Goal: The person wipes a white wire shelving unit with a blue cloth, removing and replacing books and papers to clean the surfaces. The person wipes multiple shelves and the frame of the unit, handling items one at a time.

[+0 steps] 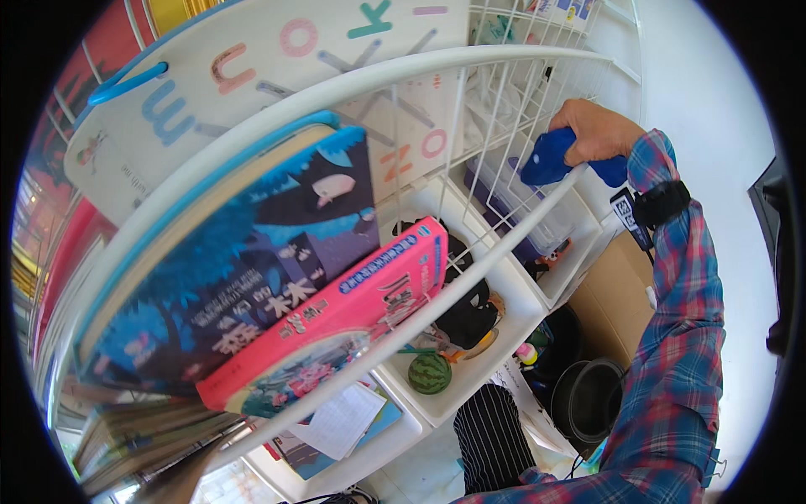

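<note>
My right hand (pixel 598 132), in a plaid sleeve with a black wrist strap, grips a blue cloth (pixel 549 157) at the right end of a white wire rack (pixel 497 239). The cloth lies against the rack's rail. A dark blue picture book (pixel 277 252) and a pink children's book (pixel 340 321) lean side by side in the rack. Behind them stands a white board with coloured letters (pixel 299 38). My left hand is out of view.
Below the rack, open white drawers hold a watermelon-patterned ball (pixel 430 373), black items (pixel 467 318), papers (pixel 343 419) and a clear plastic box (pixel 535 214). A black pot (pixel 587 400) and a cardboard box (pixel 607 293) stand lower right. A white wall (pixel 705 94) rises at right.
</note>
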The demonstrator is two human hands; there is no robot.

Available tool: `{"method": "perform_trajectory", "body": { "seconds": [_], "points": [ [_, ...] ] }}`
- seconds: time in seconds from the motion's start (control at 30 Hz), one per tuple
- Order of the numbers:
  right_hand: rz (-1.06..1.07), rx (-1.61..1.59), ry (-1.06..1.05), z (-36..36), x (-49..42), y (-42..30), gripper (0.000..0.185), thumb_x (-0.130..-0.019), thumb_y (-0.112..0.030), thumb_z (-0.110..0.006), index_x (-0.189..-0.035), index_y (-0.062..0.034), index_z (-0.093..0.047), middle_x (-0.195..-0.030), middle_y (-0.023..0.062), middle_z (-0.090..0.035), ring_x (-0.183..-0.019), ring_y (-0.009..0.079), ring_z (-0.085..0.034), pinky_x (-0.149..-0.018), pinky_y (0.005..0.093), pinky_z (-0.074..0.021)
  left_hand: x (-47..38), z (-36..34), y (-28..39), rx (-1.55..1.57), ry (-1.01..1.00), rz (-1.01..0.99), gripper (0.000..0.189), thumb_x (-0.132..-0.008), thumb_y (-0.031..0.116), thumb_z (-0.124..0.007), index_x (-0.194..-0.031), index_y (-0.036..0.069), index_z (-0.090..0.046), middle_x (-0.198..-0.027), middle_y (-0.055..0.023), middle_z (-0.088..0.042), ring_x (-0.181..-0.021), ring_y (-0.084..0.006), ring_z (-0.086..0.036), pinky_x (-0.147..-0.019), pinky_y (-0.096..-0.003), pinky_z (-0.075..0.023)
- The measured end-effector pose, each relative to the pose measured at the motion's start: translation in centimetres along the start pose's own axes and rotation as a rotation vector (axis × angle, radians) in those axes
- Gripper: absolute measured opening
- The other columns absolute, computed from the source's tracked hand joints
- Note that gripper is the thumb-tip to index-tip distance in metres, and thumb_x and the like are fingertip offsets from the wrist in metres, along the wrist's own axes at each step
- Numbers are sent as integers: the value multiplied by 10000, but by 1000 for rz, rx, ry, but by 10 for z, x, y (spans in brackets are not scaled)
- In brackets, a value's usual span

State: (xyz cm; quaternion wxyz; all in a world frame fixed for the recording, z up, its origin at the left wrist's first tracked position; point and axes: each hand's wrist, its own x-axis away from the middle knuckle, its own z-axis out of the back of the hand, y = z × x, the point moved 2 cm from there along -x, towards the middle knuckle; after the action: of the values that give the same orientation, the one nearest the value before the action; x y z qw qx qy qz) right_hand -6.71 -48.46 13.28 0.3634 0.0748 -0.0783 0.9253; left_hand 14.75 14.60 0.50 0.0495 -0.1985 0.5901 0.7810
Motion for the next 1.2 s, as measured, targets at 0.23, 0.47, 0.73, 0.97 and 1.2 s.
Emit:
{"method": "perform_trajectory", "body": {
  "seconds": [0.23, 0.47, 0.73, 0.97, 1.2],
  "points": [
    [467, -50, -401, -12, -14, -53, 241, -612, -96, -627, -821, 23, -621, -671, 186, -591, -610, 269, -585, -588, 385, -453, -12, -10, 3, -104, -84, -4, 307, -894, 145, -586, -1149, -20, -535, -822, -89, -529, -663, -144, -455, -572, -268, -385],
    [717, -460, -331, -37, 6, -140, 283, -611, -169, -616, -805, 37, -603, -668, 197, -592, -624, 317, -590, -591, 410, -451, -18, 8, -7, -300, -317, -100, 322, -887, 136, -603, -1152, -36, -540, -911, -128, -567, -775, -187, -519, -662, -302, -430],
    [489, -258, -438, -31, 8, -114, 631, -752, -577, -535, -1099, -55, -601, -987, 155, -648, -941, 346, -606, -789, 448, -478, -46, 36, 44, -560, -656, -457, 412, -861, 122, -650, -1207, -53, -511, -1123, -192, -588, -961, -267, -584, -816, -350, -474],
    [183, -165, -384, -20, 8, -83, 532, -729, -509, -594, -997, -52, -651, -974, 183, -652, -916, 361, -620, -740, 441, -502, -104, 12, 120, -483, -348, -192, 613, -827, 249, -687, -1312, -7, -414, -1167, -177, -549, -1030, -289, -564, -798, -374, -492],
    [209, -193, -200, -16, -11, -31, 394, -685, -350, -708, -852, 1, -646, -866, 199, -650, -833, 386, -623, -705, 445, -513, -139, -5, 181, -346, -312, -60, 518, -905, 256, -526, -1321, -6, -361, -1223, -159, -497, -1184, -261, -466, -1006, -400, -353]
  ]
}}
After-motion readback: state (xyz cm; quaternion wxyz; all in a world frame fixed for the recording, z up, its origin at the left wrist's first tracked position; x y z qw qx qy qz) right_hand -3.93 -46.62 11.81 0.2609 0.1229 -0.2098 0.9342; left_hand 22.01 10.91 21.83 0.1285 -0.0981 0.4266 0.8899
